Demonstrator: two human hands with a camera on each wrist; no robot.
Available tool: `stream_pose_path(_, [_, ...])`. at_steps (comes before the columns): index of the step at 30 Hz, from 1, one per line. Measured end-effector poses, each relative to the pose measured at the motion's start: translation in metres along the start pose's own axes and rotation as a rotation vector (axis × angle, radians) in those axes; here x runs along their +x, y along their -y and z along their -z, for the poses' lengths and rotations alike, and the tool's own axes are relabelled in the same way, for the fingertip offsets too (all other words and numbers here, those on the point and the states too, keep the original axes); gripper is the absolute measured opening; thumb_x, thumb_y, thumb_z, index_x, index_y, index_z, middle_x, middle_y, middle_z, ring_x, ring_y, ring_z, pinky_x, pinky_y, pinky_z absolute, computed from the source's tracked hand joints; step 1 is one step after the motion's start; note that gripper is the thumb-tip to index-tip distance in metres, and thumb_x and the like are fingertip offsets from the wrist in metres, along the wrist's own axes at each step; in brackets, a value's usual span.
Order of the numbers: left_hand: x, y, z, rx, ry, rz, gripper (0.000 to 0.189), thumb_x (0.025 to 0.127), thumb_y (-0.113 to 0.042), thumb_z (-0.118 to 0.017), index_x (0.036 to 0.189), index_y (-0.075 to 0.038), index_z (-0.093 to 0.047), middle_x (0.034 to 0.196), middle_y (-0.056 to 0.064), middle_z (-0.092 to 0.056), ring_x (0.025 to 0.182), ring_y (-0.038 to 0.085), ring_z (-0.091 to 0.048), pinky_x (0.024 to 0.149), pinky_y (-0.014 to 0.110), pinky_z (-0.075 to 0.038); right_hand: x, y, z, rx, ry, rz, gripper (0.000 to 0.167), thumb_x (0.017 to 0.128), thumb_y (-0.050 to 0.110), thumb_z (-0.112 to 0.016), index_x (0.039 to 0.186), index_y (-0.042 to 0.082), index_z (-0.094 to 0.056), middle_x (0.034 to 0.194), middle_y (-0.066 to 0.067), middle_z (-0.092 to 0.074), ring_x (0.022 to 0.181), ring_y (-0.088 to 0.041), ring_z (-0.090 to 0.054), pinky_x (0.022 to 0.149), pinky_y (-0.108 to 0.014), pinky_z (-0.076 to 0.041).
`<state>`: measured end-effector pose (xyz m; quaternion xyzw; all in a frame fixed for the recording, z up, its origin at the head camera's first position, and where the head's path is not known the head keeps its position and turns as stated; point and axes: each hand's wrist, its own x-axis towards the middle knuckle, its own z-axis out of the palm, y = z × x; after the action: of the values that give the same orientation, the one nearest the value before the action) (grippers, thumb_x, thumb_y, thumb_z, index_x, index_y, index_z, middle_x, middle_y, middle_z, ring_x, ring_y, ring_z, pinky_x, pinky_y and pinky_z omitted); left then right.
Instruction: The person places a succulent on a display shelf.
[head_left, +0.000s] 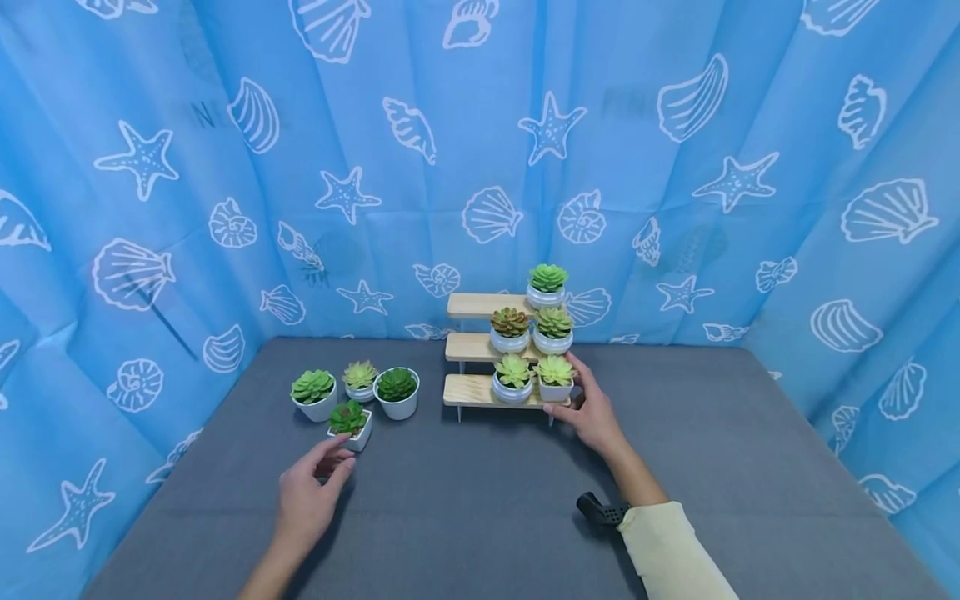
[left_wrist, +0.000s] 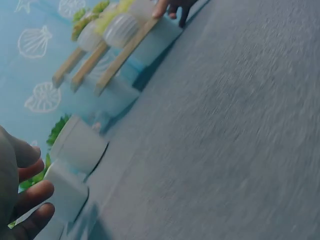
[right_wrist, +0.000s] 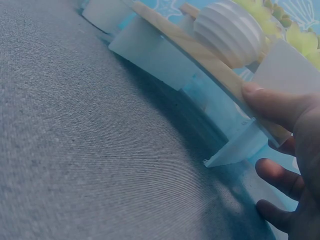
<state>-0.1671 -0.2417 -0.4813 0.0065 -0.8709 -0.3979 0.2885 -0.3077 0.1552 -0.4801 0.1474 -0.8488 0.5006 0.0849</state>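
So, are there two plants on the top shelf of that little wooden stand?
No, the head view shows just one potted succulent on the top shelf, at its right-hand end.

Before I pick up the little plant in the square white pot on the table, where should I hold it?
I'd hold the square white pot by two opposite flat walls, just under the rim, coming from the near side. It stands upright, so those walls should be easy to pinch. The leaves spread over the top, and three round pots stand behind it.
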Motion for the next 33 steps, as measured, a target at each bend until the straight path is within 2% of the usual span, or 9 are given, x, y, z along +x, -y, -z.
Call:
stream_pose_path(7, [0.009, 0.006, 0.009, 0.104, -0.108, 0.052, 0.028, 0.080, -0.001, -0.078, 0.106, -0.007, -0.072, 0.079, 0.001, -0.062, 0.067, 0.012, -0.056, 0.058, 0.016, -0.044, 0.001, 0.000, 0.000, -0.006, 0.002, -0.007, 0.094, 0.080, 0.015, -0.082, 0.154, 0.023, -0.025, 0.118, -0.016, -0.054, 0.072, -0.019, -0.052, 0.061, -0.029, -0.046])
stream_pose_path(10, [0.014, 0.008, 0.012, 0.159, -0.121, 0.101, 0.028, 0.080, -0.007, -0.080, 0.107, -0.006, -0.071, 0.083, 0.005, -0.062, 0.070, 0.017, -0.058, 0.062, 0.023, -0.046, 0.001, 0.000, 0.000, 0.003, 0.005, -0.007, 0.094, 0.080, 0.014, -0.081, 0.154, 0.022, -0.025, 0.119, -0.017, -0.054, 0.072, -0.020, -0.052, 0.060, -0.029, -0.046])
stream_pose_path(15, [0.018, 0.006, 0.016, 0.214, -0.036, 0.220, 0.041, 0.083, -0.022, -0.079, 0.117, -0.004, -0.065, 0.098, 0.013, -0.063, 0.083, 0.027, -0.062, 0.071, 0.043, -0.047, -0.001, 0.000, 0.000, 0.019, 0.006, -0.018, 0.095, 0.079, 0.012, -0.082, 0.154, 0.023, -0.025, 0.120, -0.017, -0.055, 0.072, -0.020, -0.052, 0.061, -0.028, -0.047])
stream_pose_path(19, [0.018, 0.006, 0.014, 0.203, 0.080, 0.316, 0.053, 0.086, -0.030, -0.075, 0.128, -0.002, -0.058, 0.110, 0.019, -0.060, 0.092, 0.031, -0.060, 0.076, 0.047, -0.045, -0.001, 0.000, 0.000, 0.009, 0.006, -0.019, 0.095, 0.079, 0.013, -0.082, 0.154, 0.023, -0.024, 0.119, -0.017, -0.054, 0.073, -0.020, -0.052, 0.061, -0.028, -0.046])
stream_pose_path(22, [0.018, 0.008, 0.010, 0.180, 0.142, 0.363, 0.058, 0.087, -0.031, -0.073, 0.133, -0.001, -0.053, 0.114, 0.021, -0.058, 0.096, 0.032, -0.059, 0.077, 0.048, -0.044, 0.000, 0.000, 0.001, 0.005, 0.006, -0.014, 0.095, 0.079, 0.013, -0.082, 0.154, 0.023, -0.025, 0.120, -0.017, -0.054, 0.072, -0.020, -0.052, 0.060, -0.028, -0.046])
stream_pose_path(29, [0.022, 0.008, -0.001, 0.149, 0.153, 0.414, 0.066, 0.086, -0.031, -0.073, 0.137, 0.001, -0.046, 0.119, 0.022, -0.056, 0.100, 0.034, -0.058, 0.080, 0.049, -0.045, 0.000, -0.002, 0.001, -0.005, 0.006, -0.016, 0.094, 0.080, 0.015, -0.082, 0.154, 0.023, -0.024, 0.123, -0.019, -0.054, 0.072, -0.019, -0.052, 0.060, -0.028, -0.046])
stream_pose_path(33, [0.025, 0.006, -0.002, 0.140, 0.192, 0.444, 0.072, 0.087, -0.035, -0.072, 0.140, 0.004, -0.042, 0.124, 0.025, -0.052, 0.105, 0.036, -0.056, 0.082, 0.051, -0.045, 0.000, -0.003, 0.000, -0.007, 0.006, -0.014, 0.094, 0.080, 0.016, -0.082, 0.154, 0.024, -0.024, 0.122, -0.018, -0.055, 0.072, -0.019, -0.051, 0.060, -0.029, -0.045])
